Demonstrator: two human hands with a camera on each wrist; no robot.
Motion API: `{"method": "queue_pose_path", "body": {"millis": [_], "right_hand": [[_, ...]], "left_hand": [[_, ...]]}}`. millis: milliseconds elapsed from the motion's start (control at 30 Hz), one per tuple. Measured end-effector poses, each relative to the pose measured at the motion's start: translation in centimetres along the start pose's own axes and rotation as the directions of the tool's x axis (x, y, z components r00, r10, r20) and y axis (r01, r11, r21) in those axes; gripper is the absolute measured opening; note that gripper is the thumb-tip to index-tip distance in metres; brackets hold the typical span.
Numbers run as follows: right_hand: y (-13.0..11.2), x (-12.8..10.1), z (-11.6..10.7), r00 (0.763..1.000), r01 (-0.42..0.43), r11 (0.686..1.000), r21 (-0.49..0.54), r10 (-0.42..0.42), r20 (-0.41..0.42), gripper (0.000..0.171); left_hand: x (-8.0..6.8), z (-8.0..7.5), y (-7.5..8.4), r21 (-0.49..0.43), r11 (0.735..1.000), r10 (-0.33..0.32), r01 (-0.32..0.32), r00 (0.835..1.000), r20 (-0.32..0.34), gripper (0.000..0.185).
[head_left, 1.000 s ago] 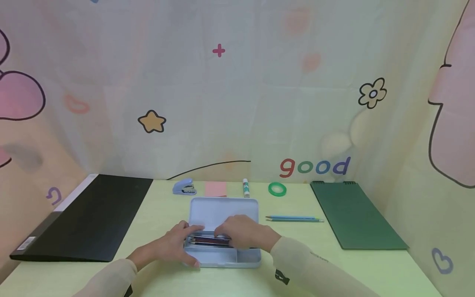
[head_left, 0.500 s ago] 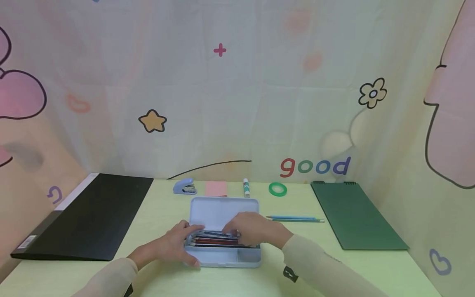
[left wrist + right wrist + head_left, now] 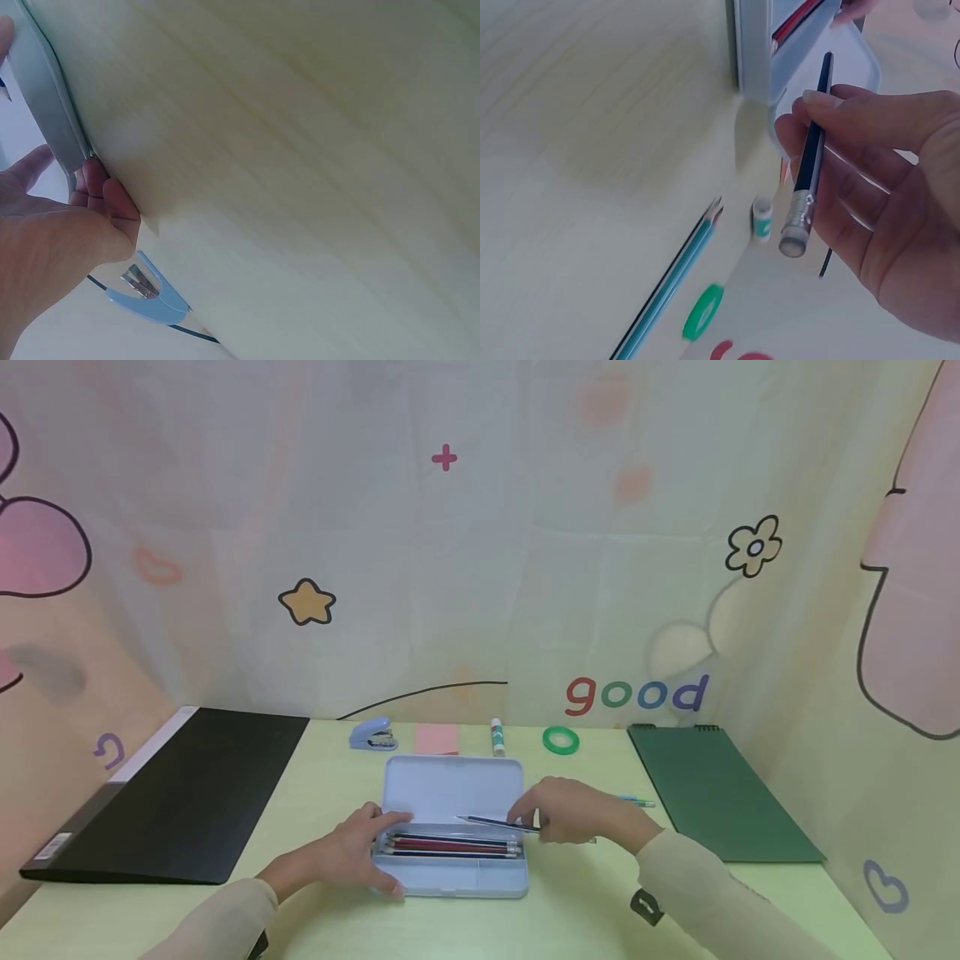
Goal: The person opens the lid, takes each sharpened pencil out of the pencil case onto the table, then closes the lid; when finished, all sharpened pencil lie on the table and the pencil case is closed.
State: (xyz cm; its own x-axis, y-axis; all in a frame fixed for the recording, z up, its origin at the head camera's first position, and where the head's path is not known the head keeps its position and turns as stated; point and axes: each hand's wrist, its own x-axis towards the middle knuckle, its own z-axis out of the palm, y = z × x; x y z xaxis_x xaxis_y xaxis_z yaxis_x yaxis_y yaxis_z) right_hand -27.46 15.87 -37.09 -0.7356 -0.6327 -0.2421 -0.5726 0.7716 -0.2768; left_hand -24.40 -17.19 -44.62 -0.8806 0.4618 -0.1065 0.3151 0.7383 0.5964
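An open pale blue pencil case (image 3: 450, 881) lies on the desk, lid (image 3: 450, 787) back, several pencils (image 3: 450, 844) in its tray. My left hand (image 3: 358, 847) grips the case's left end (image 3: 56, 112), thumb on the front edge. My right hand (image 3: 573, 810) pinches a dark pencil (image 3: 495, 822) just above the case's right end, its tip pointing left. In the right wrist view that dark pencil (image 3: 810, 161) lies between thumb and fingers, eraser end toward the camera, by the case's corner (image 3: 754, 52).
Two blue pencils (image 3: 671, 285) lie right of the case. Along the back stand a blue stapler (image 3: 372, 735), pink notes (image 3: 437, 739), a glue stick (image 3: 497, 737) and a green tape ring (image 3: 560, 740). A black folder (image 3: 172, 793) lies left, a green notebook (image 3: 712, 793) right.
My right hand has come up out of the case's tray and moved right, carrying one dark pencil. The left hand has stayed on the case's left end.
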Motion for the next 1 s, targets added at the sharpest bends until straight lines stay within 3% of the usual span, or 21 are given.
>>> {"method": "queue_pose_path", "body": {"millis": [133, 433, 733, 1000], "right_hand": [[1.8, -1.2, -0.5, 1.000, -0.023, 0.998, 0.056, 0.023, -0.004, 0.035], [6.5, -4.2, -2.0, 0.997, 0.033, 0.982, 0.186, -0.019, -0.078, 0.027], [11.5, -5.2, -0.9, 0.992, -0.081, 0.966, 0.245, 0.103, -0.078, 0.023], [13.0, -5.1, 0.2, 0.981, -0.134, 0.967, 0.216, 0.160, -0.109, 0.023]], "left_hand": [[0.1, 0.1, 0.0, 0.000, 1.000, -0.008, 0.008, 1.000, 0.000, 0.092], [0.0, 0.1, 0.0, -0.005, 1.000, 0.019, -0.019, 1.000, -0.007, 0.092], [0.0, 0.4, -0.3, -0.010, 0.999, 0.032, -0.032, 0.999, -0.006, 0.093], [0.0, 0.3, -0.3, 0.005, 1.000, 0.028, -0.028, 1.000, -0.008, 0.093]]}}
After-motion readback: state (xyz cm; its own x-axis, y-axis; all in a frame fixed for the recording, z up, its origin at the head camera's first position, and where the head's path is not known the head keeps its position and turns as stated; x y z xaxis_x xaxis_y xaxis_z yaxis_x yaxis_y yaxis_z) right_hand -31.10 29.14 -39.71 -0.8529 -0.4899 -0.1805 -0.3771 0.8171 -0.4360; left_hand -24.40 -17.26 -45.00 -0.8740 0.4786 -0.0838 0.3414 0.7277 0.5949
